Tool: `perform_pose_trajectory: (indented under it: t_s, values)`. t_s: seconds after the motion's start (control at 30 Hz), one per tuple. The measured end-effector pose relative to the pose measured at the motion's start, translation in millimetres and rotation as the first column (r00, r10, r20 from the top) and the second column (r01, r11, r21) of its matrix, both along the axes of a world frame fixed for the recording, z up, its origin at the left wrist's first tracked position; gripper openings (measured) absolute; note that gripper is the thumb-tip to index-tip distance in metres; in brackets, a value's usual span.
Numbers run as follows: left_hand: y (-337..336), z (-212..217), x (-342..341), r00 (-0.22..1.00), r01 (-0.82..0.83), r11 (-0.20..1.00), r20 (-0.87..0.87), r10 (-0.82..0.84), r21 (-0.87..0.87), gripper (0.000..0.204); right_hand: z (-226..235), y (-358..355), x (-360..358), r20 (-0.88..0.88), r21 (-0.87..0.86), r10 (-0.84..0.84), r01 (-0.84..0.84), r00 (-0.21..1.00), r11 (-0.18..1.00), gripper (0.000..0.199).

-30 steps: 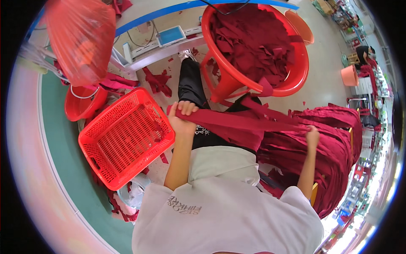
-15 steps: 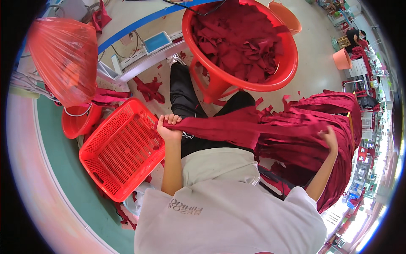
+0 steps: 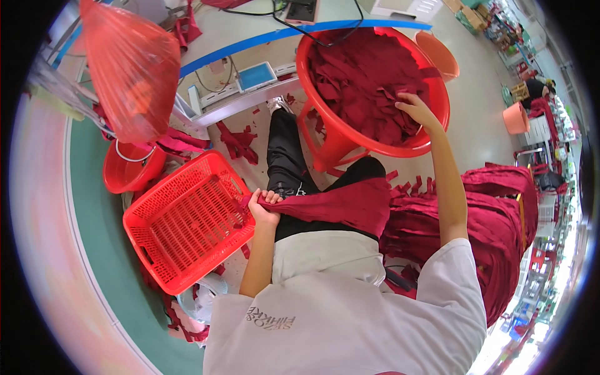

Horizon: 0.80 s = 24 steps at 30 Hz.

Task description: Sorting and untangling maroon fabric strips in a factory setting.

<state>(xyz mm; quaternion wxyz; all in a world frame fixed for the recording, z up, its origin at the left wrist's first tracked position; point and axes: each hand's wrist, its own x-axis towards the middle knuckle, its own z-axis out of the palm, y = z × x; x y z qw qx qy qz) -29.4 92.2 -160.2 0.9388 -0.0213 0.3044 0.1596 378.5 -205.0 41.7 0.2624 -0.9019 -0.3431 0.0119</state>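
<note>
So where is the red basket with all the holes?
In the head view, the red basket sits on the floor at the person's left, right beside the left hand gripping a dark red cloth strip, below a small red bucket.

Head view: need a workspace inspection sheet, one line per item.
Surface: pale floor with a green strip at the person's left; dark red fabric scraps lie on it.
Job's things: dark red fabric strip across the lap; big red tub full of dark red fabric pieces; stack of dark red pieces at the right.
Clutter: empty red mesh basket, small red bucket, red plastic bag.
Grips: left hand closed on the strip's end; right hand on the pieces in the tub, closure unclear.
Cables: black cables on the bench.
Surroundings: orange tubs, another person far right.
</note>
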Motion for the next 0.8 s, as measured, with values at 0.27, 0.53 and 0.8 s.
perform_pose_trajectory:
  t_s: [0.27,0.53,0.8]
  values:
    - [-4,8,5,0.998,0.031,0.999,-0.053,-0.029,0.036,0.027,152,79,-84,-0.512,0.523,0.209,0.11,0.833,0.845,0.023]
    - [-26,71,34,0.963,0.246,0.943,0.053,-0.264,0.224,0.027,233,88,-174,-0.246,0.679,0.513,-0.232,0.822,0.697,0.027]
    - [-75,119,67,0.862,0.384,0.848,0.186,-0.471,0.366,0.031,203,77,-194,-0.062,0.755,0.713,-0.435,0.699,0.492,0.063]
